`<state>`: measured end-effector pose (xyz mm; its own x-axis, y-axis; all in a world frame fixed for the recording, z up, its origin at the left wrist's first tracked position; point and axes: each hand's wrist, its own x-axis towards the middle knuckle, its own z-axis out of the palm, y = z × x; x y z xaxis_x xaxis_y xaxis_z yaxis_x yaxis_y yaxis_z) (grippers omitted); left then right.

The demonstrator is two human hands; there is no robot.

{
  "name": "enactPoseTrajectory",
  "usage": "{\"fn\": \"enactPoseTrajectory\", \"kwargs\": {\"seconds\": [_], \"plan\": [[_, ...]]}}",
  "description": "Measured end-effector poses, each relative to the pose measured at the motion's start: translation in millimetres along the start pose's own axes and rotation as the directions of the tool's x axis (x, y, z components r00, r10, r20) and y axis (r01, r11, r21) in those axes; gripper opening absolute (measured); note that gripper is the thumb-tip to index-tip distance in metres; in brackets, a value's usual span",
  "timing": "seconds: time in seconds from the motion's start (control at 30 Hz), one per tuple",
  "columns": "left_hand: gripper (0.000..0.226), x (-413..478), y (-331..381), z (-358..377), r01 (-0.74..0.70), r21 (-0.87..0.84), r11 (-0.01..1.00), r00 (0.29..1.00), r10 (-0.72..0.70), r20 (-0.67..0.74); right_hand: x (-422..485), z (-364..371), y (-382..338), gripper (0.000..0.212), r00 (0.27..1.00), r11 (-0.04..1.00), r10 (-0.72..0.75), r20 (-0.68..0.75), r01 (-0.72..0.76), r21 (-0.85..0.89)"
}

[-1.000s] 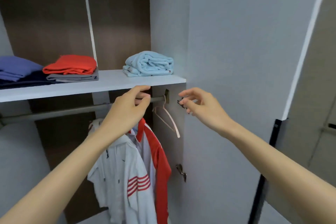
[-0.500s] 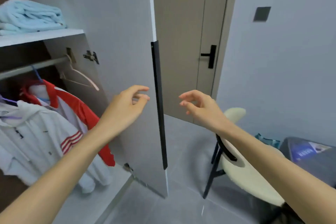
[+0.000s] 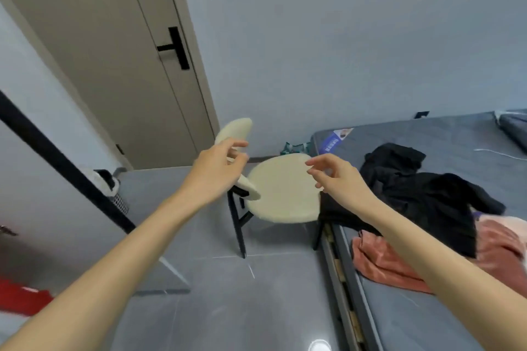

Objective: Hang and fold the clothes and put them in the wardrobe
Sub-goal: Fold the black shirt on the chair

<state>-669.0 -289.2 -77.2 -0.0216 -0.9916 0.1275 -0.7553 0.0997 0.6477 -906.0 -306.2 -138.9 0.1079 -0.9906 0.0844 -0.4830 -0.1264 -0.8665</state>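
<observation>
— While you are facing the bed (image 3: pixel 427 316), the black garment (image 3: pixel 422 194) is lying crumpled on its near corner. It is partly covering the pink garment (image 3: pixel 382 261), which is spreading out beneath it toward the mattress edge.
— Are your hands touching either piece?
— No. Your left hand (image 3: pixel 216 174) is hovering in front of the chair's backrest. Your right hand (image 3: pixel 339 179) is hovering over the right side of the seat, near the black garment but apart from it. Both are holding nothing, and their fingers are curling loosely.
— What is standing between you and the clothes?
— The cream chair (image 3: pixel 282 194) is standing on black legs, right against the corner of the bed.
— And what is lying further out?
— The wardrobe door (image 3: pixel 42 222) is slanting across your left side, with a black strip (image 3: pixel 65 168) running along it. A blurred patch of red cloth (image 3: pixel 20 298) is showing at the lower left edge. Behind the chair, the beige room door (image 3: pixel 114 80) is sitting shut in the grey wall (image 3: pixel 342 37), its black handle (image 3: pixel 175 48) pointing left. A white cable (image 3: pixel 499 153) is trailing across the far side of the mattress, and a blue-and-white label (image 3: pixel 333 139) is lying at its far corner. The grey tiled floor (image 3: pixel 228 308) is running beneath your forearms.
</observation>
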Motion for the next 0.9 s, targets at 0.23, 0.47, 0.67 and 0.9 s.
{"fn": "enactPoseTrajectory", "kwargs": {"seconds": [0.23,0.47,0.67,0.9], "plan": [[0.027,77,56,148,-0.040,-0.030,0.999,0.974,0.046,0.222,2,-89,136,0.022,0.954,0.958,0.280,-0.106,-0.285,-0.038],[0.031,138,79,283,0.019,-0.023,1.000,0.925,-0.009,0.379,14,-140,252,0.024,0.849,0.859,0.507,-0.150,-0.512,0.009],[0.033,190,69,364,0.070,-0.020,0.997,0.861,-0.051,0.506,48,-148,326,0.026,0.762,0.770,0.624,-0.173,-0.637,-0.029],[0.032,271,31,460,0.104,-0.009,0.995,0.768,-0.074,0.636,116,-135,411,0.028,0.645,0.658,0.735,-0.210,-0.753,-0.009]]}}
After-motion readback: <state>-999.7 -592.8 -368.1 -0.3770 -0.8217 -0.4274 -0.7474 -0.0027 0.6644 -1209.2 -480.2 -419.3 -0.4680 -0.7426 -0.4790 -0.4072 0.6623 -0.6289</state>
